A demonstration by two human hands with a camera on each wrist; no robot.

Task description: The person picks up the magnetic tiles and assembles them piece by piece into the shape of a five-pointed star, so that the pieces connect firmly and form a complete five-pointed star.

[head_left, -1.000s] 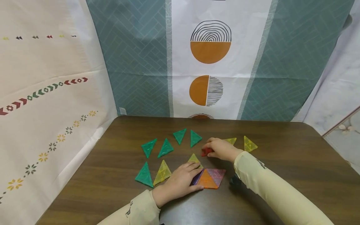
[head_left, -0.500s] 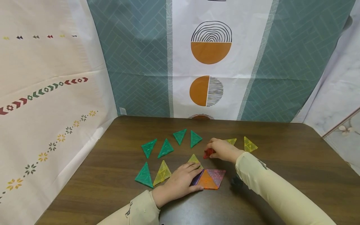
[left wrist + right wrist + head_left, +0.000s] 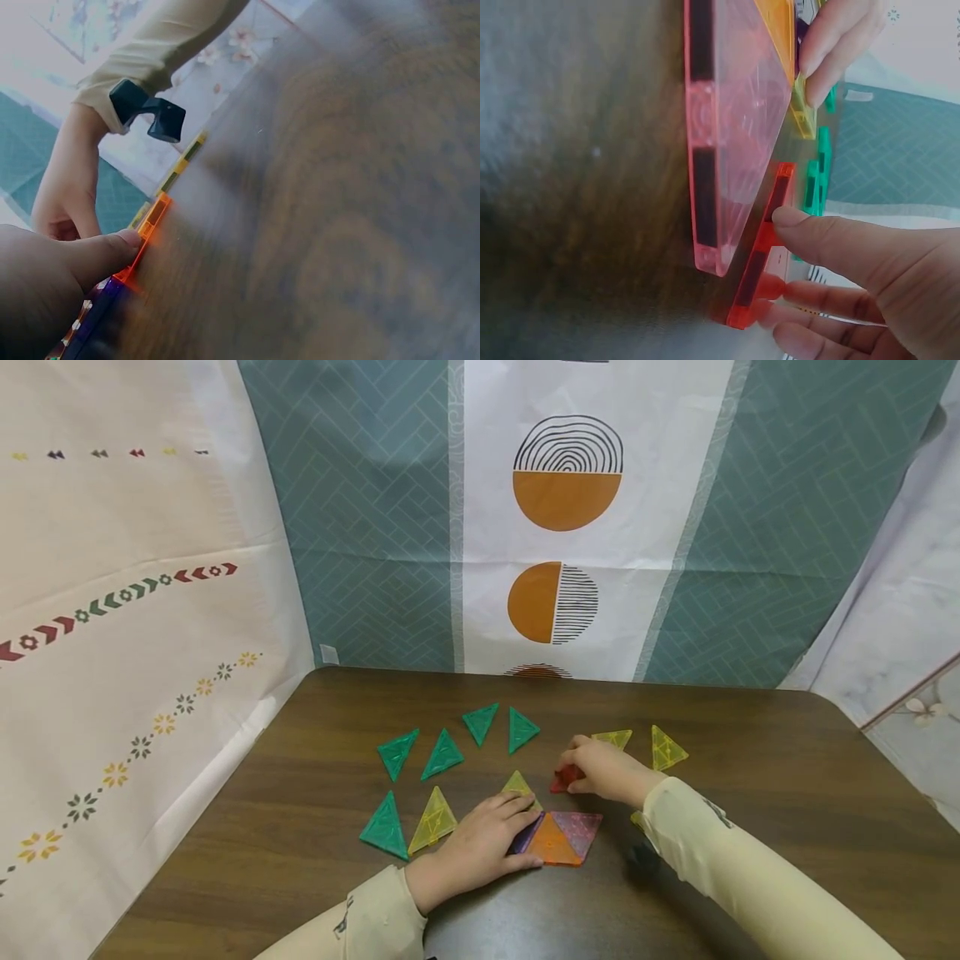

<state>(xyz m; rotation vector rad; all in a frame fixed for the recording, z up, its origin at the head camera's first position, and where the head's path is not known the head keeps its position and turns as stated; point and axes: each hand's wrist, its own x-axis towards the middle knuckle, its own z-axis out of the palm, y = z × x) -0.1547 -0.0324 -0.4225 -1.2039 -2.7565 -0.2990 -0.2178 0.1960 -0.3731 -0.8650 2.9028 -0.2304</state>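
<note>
My right hand (image 3: 606, 770) pinches a red triangular magnetic tile (image 3: 564, 779) between thumb and fingers. In the right wrist view this red tile (image 3: 751, 274) stands close beside the edge of the pink tile (image 3: 735, 127). The joined row holds a purple tile (image 3: 522, 837), an orange tile (image 3: 555, 845) and a pink tile (image 3: 583, 828). My left hand (image 3: 476, 847) lies flat at the row's left end, its fingers over the purple tile and a yellow tile (image 3: 516, 782) behind it. The thumb touches the orange tile (image 3: 150, 225) along its front edge.
Several green triangles (image 3: 386, 828) lie at the left and back of the brown table (image 3: 247, 843). One yellow triangle (image 3: 433, 822) is beside the left hand. More yellow tiles (image 3: 666, 750) lie behind the right hand, and another (image 3: 637, 818) peeks from beside the right sleeve.
The right hand has moved the red tile toward me and slightly right, nearer the joined row. A yellow tile by the right sleeve has come into view. The left hand has stayed put.
</note>
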